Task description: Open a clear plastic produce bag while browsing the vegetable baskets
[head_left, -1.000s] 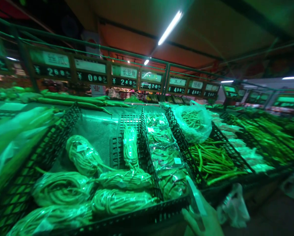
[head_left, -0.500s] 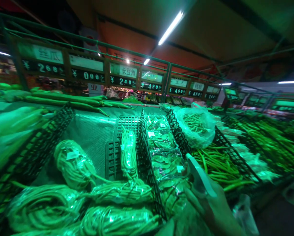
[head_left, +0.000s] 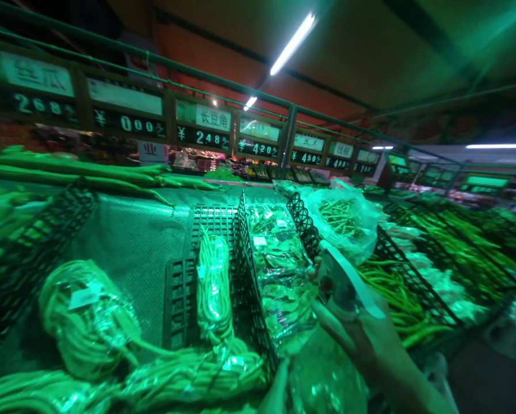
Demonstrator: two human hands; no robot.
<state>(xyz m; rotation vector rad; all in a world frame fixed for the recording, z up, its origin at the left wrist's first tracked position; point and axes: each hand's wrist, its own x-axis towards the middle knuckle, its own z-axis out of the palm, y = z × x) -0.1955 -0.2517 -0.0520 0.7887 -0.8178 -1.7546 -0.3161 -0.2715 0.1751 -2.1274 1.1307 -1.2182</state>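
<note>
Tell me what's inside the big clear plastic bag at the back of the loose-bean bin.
The clear plastic bag holds loose green beans, visible through the film. Its bottom is hidden behind the black lattice divider.

Left hand point(head_left: 277, 385) cut off below

Bare right hand point(head_left: 370, 339) and forearm, no sleeve, no glove; left hand point(head_left: 277, 391) only a bare sliver

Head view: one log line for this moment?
right hand: holds flat pale card-like item | left hand: on clear plastic bag | beside: clear-wrapped green vegetable packs
</note>
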